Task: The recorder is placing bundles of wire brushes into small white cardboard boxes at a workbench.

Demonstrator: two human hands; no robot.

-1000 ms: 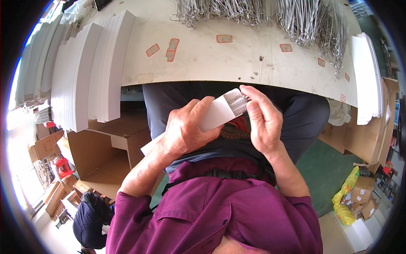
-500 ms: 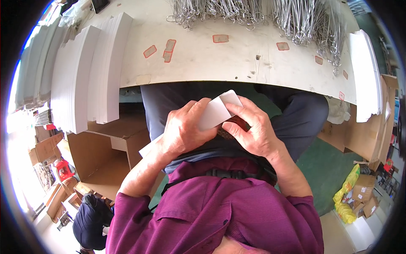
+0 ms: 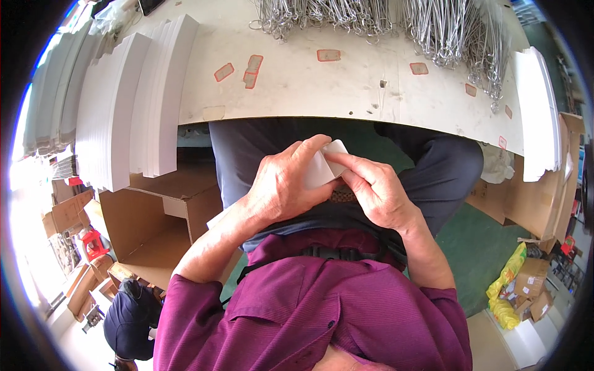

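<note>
At the far left, stacks of white card sheets (image 3: 117, 105) lie on the pale counter (image 3: 297, 93), their ends hanging over its near edge. Below them an open cardboard box (image 3: 154, 216) stands on the floor beside the person's leg.

In the middle, the person sits with both hands over the lap, just under the counter edge. The left hand (image 3: 281, 185) is closed around a folded white card (image 3: 325, 167), its fingers wrapped over the top face and the thumb side pressed against it; a strip of the same card shows below the wrist. The right hand (image 3: 374, 191) meets it from the other side, its fingertips pinching the card's upper right corner, so the card is gripped between the two hands, above the dark trousers and clear of the counter.

Farther back, bunches of wire hangers (image 3: 445, 31) lie along the far side of the counter. At the right end, another stack of white sheets (image 3: 541, 111) rests on the counter, with cardboard boxes (image 3: 526, 198) on the green floor (image 3: 482, 247) below.
</note>
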